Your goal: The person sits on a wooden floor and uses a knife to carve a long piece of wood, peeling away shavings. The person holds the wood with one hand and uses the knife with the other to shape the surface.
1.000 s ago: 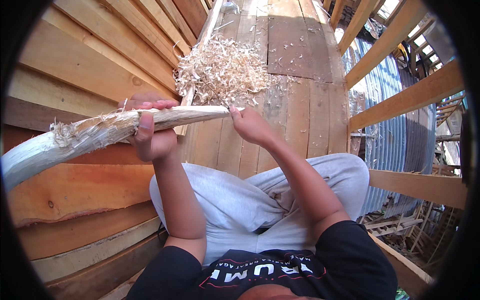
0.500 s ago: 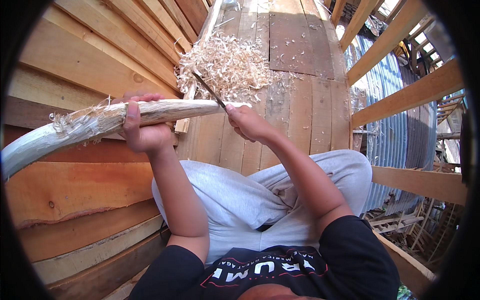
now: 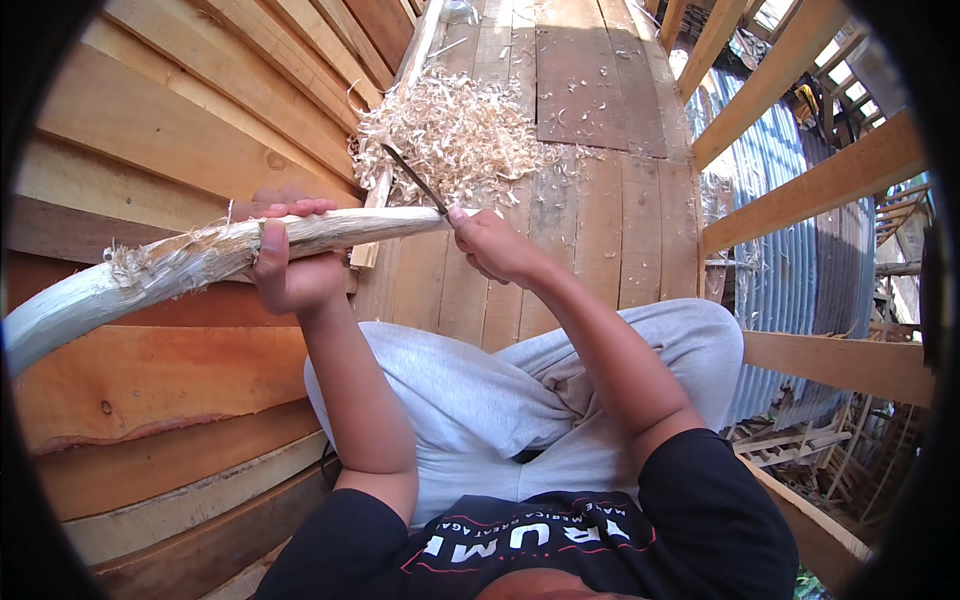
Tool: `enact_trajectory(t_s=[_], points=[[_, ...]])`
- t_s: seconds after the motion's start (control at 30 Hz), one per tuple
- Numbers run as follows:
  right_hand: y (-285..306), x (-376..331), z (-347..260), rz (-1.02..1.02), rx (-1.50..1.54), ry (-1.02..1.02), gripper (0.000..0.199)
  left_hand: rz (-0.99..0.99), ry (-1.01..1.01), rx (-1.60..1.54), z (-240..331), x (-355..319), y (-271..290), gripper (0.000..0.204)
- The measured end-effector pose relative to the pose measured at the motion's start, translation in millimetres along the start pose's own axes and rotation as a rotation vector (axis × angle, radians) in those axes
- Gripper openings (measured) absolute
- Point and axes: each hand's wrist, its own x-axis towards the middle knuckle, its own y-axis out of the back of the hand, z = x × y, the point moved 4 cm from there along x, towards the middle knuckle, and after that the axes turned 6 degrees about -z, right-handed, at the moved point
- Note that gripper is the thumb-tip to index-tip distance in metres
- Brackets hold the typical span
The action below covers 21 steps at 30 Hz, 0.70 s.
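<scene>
A long, pale, curved wooden pole (image 3: 180, 262) runs from the left edge to the middle, with curled fibres clinging to its rough upper side. My left hand (image 3: 292, 272) is wrapped round it, the thumb toward me and the fingers over the far side. Near the pole's narrow right end, my right hand (image 3: 490, 245) is closed round the handle of a knife, the handle itself mostly hidden in the fist. The dark, thin knife blade (image 3: 412, 177) slants away up and left, its lower part against or very near the pole; contact cannot be made out.
A heap of wood shavings (image 3: 450, 130) lies on the plank floor (image 3: 640, 240) ahead. A wall of stacked boards (image 3: 180, 370) rises on my left. Wooden rails (image 3: 810, 190) and corrugated metal sheets (image 3: 780, 250) are to the right. My crossed legs (image 3: 440, 390) are below the pole.
The pole has shifted slightly left and turned a little, its left end now lower. My left fingers reach further over it. My right hand and the knife have barely moved.
</scene>
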Motion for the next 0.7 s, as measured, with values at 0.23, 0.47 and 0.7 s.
enact_trajectory(t_s=[0.23,0.47,0.7], points=[[-40.0,-55.3,-59.2,0.307,-0.321,0.289,0.052,-0.067,-0.051,0.012,4.6,-2.9,7.3,0.019],[-3.2,-7.4,-6.2,0.254,-0.249,0.104,0.052,-0.037,-0.039,-0.008,4.2,-0.1,-7.4,0.023],[-38.4,-57.9,-59.0,0.296,-0.380,0.200,0.048,-0.103,-0.041,0.052,4.8,-0.8,5.8,0.021]])
